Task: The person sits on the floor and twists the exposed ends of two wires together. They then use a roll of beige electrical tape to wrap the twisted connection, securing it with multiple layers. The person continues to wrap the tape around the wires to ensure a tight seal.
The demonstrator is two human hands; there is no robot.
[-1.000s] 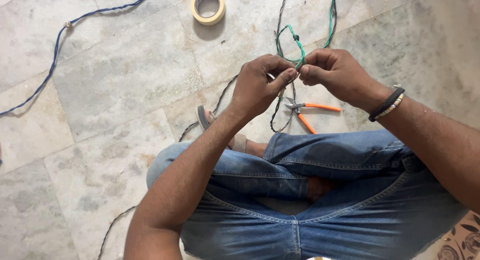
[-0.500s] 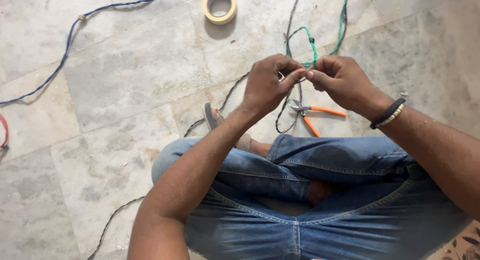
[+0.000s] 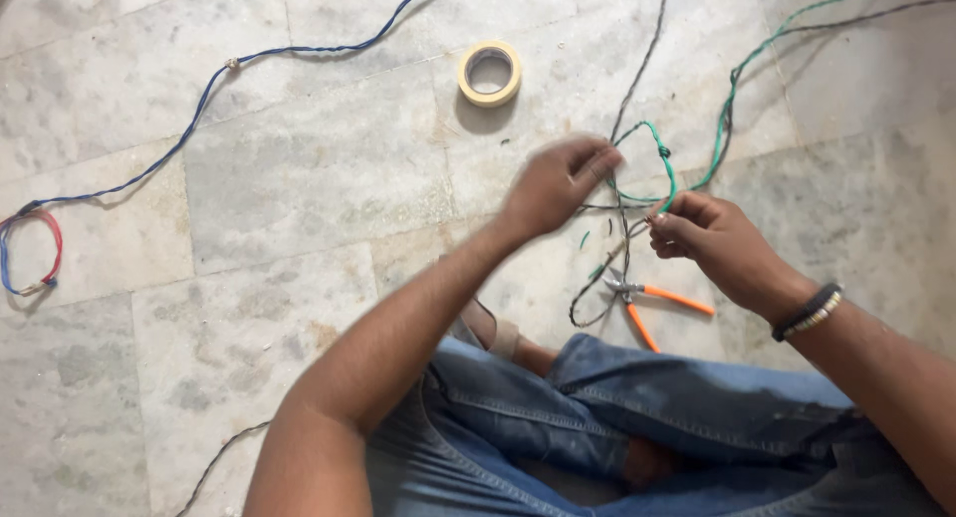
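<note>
- We see our left hand (image 3: 558, 183) raised over the floor (image 3: 299, 178), blurred; its fingers are bent around the green wire (image 3: 662, 163) near the loop, but we cannot tell if the grip is really closed on it.
- Our right hand (image 3: 712, 243) has its grip closed, pinching the bare end of the same wire bundle between thumb and fingers.
- The green wire makes one loop between the two hands, then runs up to the top right edge, together with a dark wire (image 3: 642, 59).
- One pair of pliers (image 3: 652, 303) with orange handles lies on the floor just below the right hand, near our knee in blue jeans (image 3: 647, 407).
- One roll of tape (image 3: 490, 73) lies flat above the left hand, well apart from it.
- One blue twisted cable (image 3: 209, 94) crosses the upper left and ends in a red and blue loop (image 3: 30, 248) at the left edge.
- The widest free floor is on the left, between the blue cable and our left arm.
- One thin dark wire (image 3: 214, 462) goes out at the bottom edge.
</note>
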